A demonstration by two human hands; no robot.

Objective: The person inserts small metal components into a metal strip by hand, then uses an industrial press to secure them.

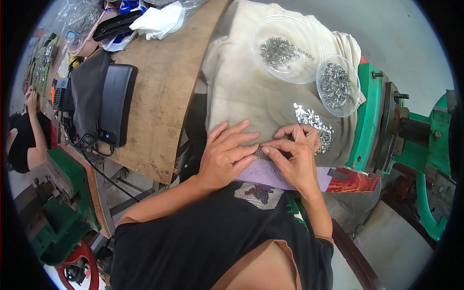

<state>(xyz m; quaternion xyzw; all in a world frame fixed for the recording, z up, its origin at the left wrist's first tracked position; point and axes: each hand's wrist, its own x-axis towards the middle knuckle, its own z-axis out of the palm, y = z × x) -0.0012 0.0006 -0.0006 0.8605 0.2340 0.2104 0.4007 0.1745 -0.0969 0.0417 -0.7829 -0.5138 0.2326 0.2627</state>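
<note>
Head view: silvery metal heap lay beside the right hand

Small, flat, shiny pieces were strewn on a creased beige cloth, partly hidden behind that hand. Its thumb and forefinger nearly met at the loosely spread left hand; whether either gripped anything could not be told. Past the heap, two round, clear plastic tubs, one larger and one smaller, held metal bits. A green machine bounded the right side; leftward, a grained wooden table carried a dark, slab-shaped device.
</note>
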